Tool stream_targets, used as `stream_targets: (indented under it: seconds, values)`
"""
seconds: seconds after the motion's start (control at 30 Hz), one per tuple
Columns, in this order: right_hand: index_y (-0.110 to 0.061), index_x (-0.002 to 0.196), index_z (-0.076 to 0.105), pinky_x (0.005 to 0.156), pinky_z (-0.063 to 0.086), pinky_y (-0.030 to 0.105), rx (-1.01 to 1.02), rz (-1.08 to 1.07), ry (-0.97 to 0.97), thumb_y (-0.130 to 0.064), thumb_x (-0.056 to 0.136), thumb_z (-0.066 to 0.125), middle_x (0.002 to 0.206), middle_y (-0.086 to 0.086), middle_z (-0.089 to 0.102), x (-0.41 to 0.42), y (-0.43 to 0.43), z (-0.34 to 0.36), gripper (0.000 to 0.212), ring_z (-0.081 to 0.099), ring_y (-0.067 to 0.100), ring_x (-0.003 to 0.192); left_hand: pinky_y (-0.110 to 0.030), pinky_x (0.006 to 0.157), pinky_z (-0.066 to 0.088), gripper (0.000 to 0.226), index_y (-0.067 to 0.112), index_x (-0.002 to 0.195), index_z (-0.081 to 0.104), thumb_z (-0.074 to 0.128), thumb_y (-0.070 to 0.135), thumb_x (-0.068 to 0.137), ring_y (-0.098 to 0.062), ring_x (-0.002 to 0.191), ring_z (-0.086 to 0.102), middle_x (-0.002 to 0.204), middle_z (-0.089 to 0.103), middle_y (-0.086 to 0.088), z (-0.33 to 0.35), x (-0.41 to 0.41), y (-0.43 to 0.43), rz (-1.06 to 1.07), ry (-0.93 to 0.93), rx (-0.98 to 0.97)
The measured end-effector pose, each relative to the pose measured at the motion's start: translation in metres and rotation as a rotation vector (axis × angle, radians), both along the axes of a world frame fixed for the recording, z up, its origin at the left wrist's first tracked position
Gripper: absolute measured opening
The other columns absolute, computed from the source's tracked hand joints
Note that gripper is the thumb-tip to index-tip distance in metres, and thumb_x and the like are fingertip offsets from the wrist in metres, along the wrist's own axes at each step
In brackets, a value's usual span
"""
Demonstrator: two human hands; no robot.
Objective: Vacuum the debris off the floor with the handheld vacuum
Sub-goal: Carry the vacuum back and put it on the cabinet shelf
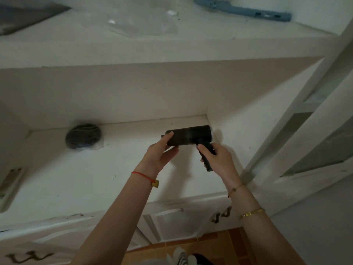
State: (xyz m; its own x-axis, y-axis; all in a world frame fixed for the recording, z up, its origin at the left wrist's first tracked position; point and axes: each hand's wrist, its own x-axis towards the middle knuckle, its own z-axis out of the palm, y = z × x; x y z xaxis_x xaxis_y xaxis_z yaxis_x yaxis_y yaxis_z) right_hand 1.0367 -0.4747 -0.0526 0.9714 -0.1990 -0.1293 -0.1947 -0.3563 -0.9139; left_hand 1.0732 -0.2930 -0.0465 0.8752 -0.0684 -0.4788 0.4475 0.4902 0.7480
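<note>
The handheld vacuum (pixel 189 137) is a dark cylinder with a downward handle, held over the back right part of a white cabinet shelf (pixel 86 169). My right hand (pixel 215 159) is wrapped around its handle. My left hand (pixel 162 152) grips the cylinder's left end with thumb on top and fingers below. The orange tiled floor (pixel 219 245) shows at the bottom; I see no debris on the small visible part.
A dark round bundle in clear plastic (pixel 83 136) lies at the shelf's back left. Above, an upper shelf holds a clear plastic bag (pixel 143 23) and a blue plastic strip (pixel 242 9). White cabinet doors with metal handles (pixel 221 215) sit below. An open white door frame (pixel 286 131) stands at right.
</note>
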Motion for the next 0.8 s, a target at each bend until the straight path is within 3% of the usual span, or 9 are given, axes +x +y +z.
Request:
stream_targets:
  seconds: [0.17, 0.3, 0.4, 0.5, 0.6, 0.8]
  values:
    - [-0.009, 0.098, 0.066, 0.055, 0.051, 0.023, 0.153, -0.061, 0.094, -0.041, 0.087, 0.065, 0.075, 0.006, 0.070, 0.038, -0.007, 0.000, 0.034, 0.064, 0.015, 0.061, -0.040, 0.102, 0.053, 0.044, -0.001, 0.122, 0.057, 0.075, 0.016, 0.086, -0.031, 0.111, 0.066, 0.121, 0.062, -0.021, -0.009, 0.042, -0.007, 0.092, 0.043, -0.060]
    - [-0.003, 0.106, 0.063, 0.054, 0.056, 0.022, 0.369, -0.174, 0.132, -0.029, 0.090, 0.065, 0.091, 0.016, 0.070, 0.060, -0.010, 0.001, 0.031, 0.062, 0.020, 0.066, -0.038, 0.100, 0.053, 0.049, -0.002, 0.131, 0.053, 0.072, 0.012, 0.089, -0.033, 0.118, 0.063, 0.130, 0.060, -0.022, -0.015, 0.070, -0.018, 0.138, 0.069, -0.130]
    - [0.004, 0.103, 0.059, 0.061, 0.056, 0.028, 0.473, -0.281, 0.095, -0.014, 0.092, 0.060, 0.087, 0.016, 0.063, 0.068, -0.009, 0.002, 0.020, 0.059, 0.022, 0.067, -0.033, 0.080, 0.061, 0.050, -0.003, 0.132, 0.054, 0.072, 0.011, 0.088, -0.034, 0.121, 0.061, 0.132, 0.059, -0.020, -0.020, 0.091, -0.027, 0.183, 0.086, -0.136]
    - [0.003, 0.104, 0.058, 0.078, 0.056, 0.035, 0.506, -0.346, 0.092, -0.008, 0.092, 0.056, 0.091, 0.017, 0.061, 0.076, -0.009, -0.004, 0.016, 0.058, 0.020, 0.071, -0.030, 0.060, 0.063, 0.048, -0.004, 0.129, 0.057, 0.074, 0.009, 0.087, -0.034, 0.119, 0.062, 0.130, 0.060, -0.019, -0.024, 0.111, -0.035, 0.233, 0.108, -0.133]
    - [0.004, 0.114, 0.055, 0.091, 0.051, 0.041, 0.478, -0.352, 0.117, -0.011, 0.092, 0.054, 0.100, 0.018, 0.060, 0.080, -0.008, -0.006, 0.027, 0.057, 0.020, 0.079, -0.032, 0.063, 0.062, 0.041, -0.001, 0.122, 0.059, 0.074, 0.010, 0.086, -0.032, 0.116, 0.063, 0.126, 0.061, -0.019, -0.026, 0.129, -0.038, 0.237, 0.109, -0.134]
    - [0.000, 0.118, 0.054, 0.087, 0.044, 0.034, 0.497, -0.347, 0.165, -0.016, 0.094, 0.049, 0.108, 0.015, 0.059, 0.078, -0.012, -0.007, 0.030, 0.055, 0.021, 0.092, -0.034, 0.086, 0.059, 0.014, 0.004, 0.094, 0.063, 0.074, 0.009, 0.087, -0.025, 0.097, 0.064, 0.117, 0.062, -0.016, -0.030, 0.151, -0.047, 0.202, 0.123, -0.128]
